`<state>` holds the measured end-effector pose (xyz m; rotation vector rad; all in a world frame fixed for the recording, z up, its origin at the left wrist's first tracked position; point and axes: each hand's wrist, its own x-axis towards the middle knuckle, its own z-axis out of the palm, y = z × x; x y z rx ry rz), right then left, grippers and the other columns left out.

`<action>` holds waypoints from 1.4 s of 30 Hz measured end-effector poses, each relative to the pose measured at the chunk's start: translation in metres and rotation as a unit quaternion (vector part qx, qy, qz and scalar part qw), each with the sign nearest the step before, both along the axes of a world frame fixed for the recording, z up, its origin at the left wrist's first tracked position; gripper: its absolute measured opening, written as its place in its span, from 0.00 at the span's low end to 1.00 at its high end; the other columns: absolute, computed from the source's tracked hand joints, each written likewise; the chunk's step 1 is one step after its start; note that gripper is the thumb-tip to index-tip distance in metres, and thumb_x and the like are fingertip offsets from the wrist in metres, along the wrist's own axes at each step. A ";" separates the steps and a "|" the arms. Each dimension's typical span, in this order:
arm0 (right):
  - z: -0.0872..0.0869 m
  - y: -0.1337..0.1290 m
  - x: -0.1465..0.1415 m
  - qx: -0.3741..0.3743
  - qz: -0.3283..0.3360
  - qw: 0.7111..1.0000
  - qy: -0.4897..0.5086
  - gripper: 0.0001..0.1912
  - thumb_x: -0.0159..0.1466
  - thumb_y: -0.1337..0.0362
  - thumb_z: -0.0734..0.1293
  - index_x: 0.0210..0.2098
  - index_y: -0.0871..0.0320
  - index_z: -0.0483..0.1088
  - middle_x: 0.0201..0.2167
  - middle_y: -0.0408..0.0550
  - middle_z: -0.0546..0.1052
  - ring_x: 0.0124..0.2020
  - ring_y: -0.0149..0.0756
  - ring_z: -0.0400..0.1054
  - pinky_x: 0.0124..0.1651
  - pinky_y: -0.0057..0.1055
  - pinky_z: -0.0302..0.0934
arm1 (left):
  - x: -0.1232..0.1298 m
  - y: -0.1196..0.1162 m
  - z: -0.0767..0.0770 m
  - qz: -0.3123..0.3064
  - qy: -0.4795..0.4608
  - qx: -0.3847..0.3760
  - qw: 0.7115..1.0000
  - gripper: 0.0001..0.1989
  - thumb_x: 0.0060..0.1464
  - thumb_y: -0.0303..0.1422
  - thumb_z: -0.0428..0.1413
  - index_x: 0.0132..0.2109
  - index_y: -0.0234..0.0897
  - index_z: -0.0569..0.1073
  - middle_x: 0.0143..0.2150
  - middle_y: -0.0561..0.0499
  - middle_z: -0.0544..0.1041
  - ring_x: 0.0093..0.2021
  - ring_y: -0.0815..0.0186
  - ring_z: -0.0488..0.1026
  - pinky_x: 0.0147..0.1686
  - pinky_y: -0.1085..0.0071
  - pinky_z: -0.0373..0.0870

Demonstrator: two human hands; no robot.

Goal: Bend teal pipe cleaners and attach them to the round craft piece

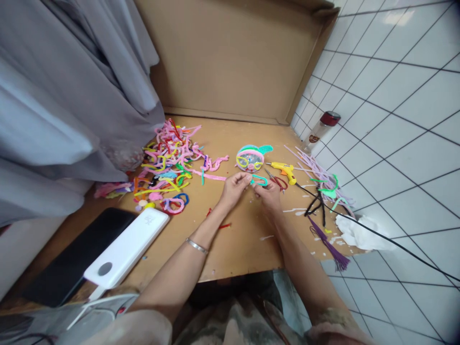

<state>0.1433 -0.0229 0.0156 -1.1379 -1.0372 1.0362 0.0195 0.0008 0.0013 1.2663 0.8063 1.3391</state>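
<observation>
A green pipe cleaner [260, 180], bent into a narrow loop, is pinched between my two hands over the middle of the table. My left hand [235, 186] grips its left end with closed fingers. At its right side, my right hand [269, 192] is closed on it too. Just beyond my hands lies a round craft piece [250, 159] with a clear middle, pink and green rims, yellow loops and a green tail-like part. A pink strip [212, 176] runs on the table up to my left hand. Red-handled scissors [277, 181] lie right behind my right hand.
A yellow glue gun [285, 171] trails a black cord rightward. Tangled pipe cleaners [172, 153] heap at left, near a white power bank [127, 247]. On the right are lilac pipe cleaners [312, 167], a bottle [321, 132], a purple tassel [332, 249] and white tissue [362, 231].
</observation>
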 end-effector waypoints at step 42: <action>-0.006 0.002 0.002 -0.005 0.012 1.000 -0.005 0.17 0.46 0.51 0.76 0.23 0.56 0.70 0.14 0.36 0.64 0.19 0.26 0.54 0.23 0.28 0.50 | 0.000 0.003 -0.005 0.024 -0.029 -0.033 0.999 0.21 0.42 0.49 0.68 0.30 0.33 0.79 0.19 0.56 0.67 0.22 0.73 0.59 0.24 0.75 0.55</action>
